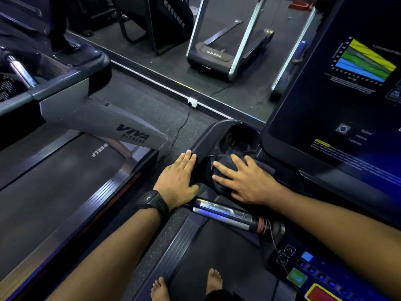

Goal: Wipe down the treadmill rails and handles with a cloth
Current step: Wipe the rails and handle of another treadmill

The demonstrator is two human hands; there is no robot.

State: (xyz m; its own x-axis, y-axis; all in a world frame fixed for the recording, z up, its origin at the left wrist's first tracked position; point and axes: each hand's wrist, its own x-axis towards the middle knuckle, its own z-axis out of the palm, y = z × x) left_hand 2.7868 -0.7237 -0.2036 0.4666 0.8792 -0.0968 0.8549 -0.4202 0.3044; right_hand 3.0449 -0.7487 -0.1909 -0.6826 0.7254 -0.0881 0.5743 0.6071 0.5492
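Cloth point(224, 160): dark, bunched on the rim of the cup-holder pocket point(240, 135) at the left corner of the treadmill's panel, under the right hand point(245, 183)
Right fingers point(223, 170): spread wide and straight, pressing the cloth flat – not curled round it
Left hand point(176, 183): laid on the outer edge of the same corner, just beside the cloth; its fingers point(188, 158) are straight and held together, holding nothing
Handle point(225, 213): a shiny metal bar just on the body side of both hands; its left end is close by the left wrist with its black watch point(153, 203)
Long axis of handle: from far-left to near-right, crossing below the heel of the right hand
Key relation: the handle lies toward the person from the cloth, and the right hand is the nearer – probably a short pull back would set the cloth on the bar, then a stroke along its length
Side rail point(180, 242): ribbed strip beside the belt, lower left of the handle, well apart from the cloth
Progress: judged early to middle, handle and rail apparently yet to be wiped
Surroundings: screen point(347, 83) at right, a second treadmill point(97, 118) at left
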